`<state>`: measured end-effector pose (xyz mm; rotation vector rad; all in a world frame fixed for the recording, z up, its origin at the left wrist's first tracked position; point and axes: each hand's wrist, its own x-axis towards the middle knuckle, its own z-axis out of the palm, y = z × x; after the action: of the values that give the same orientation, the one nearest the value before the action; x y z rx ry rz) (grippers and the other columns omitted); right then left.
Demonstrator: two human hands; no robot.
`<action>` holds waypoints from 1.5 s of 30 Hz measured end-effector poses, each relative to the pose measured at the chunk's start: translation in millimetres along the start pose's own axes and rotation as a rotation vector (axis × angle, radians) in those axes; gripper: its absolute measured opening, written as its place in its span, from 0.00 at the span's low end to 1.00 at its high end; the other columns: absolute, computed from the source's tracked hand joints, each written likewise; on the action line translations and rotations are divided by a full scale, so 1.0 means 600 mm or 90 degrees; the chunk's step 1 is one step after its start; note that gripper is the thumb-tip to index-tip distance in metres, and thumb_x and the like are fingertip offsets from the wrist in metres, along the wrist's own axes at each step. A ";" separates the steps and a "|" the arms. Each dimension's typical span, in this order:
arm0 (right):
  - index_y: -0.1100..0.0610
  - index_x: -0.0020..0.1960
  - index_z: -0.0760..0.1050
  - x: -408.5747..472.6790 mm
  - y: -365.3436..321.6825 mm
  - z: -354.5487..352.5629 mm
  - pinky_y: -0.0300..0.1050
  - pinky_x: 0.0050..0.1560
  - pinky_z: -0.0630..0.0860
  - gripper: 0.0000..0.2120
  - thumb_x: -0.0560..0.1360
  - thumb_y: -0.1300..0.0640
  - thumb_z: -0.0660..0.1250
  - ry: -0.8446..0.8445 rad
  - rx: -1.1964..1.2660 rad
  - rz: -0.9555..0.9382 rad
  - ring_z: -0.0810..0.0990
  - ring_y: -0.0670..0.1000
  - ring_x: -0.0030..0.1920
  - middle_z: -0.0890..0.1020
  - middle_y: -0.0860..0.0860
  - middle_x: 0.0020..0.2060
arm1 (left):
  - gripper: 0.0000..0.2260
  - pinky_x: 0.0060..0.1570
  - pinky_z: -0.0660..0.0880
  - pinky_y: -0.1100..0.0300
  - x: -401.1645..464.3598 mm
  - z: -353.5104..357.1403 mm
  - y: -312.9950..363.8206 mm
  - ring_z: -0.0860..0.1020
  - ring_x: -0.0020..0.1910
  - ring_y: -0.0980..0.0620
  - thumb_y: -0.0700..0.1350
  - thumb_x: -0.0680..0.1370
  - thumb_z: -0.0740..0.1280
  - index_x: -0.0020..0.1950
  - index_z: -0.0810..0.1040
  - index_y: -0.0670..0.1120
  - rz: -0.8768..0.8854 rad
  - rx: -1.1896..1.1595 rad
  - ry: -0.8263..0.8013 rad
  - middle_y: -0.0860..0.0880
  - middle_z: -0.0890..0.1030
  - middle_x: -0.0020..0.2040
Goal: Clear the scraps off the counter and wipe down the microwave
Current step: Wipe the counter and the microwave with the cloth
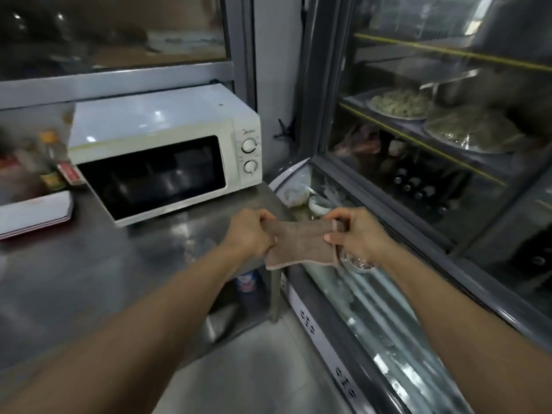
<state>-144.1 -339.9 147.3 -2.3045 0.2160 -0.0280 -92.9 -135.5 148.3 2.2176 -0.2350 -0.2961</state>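
A white microwave (167, 144) with a dark door and two round dials stands at the back of the steel counter (89, 264). In front of it, past the counter's right end, a brown cloth (298, 243) is stretched flat between both hands. My left hand (251, 231) grips its left edge. My right hand (355, 231) pinches its right edge between thumb and fingers. The cloth hangs in the air, touching neither microwave nor counter.
Bottles (50, 162) and a red box (70, 174) stand left of the microwave, with stacked trays (35, 213) in front. A glass-topped chest freezer (358, 294) and a glass-door display fridge (433, 115) with dishes of food fill the right side.
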 end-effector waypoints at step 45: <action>0.57 0.60 0.72 0.166 0.534 0.608 0.47 0.56 0.78 0.19 0.71 0.64 0.71 -0.202 0.036 0.080 0.79 0.55 0.55 0.80 0.54 0.56 | 0.18 0.35 0.70 0.64 0.112 0.426 -0.654 0.73 0.43 0.51 0.44 0.72 0.72 0.59 0.70 0.47 -0.428 0.069 0.082 0.50 0.74 0.48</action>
<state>-60.8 -301.9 -339.9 -2.1976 0.1927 0.3867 -77.9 -104.8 -323.5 2.3535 0.5895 -0.5054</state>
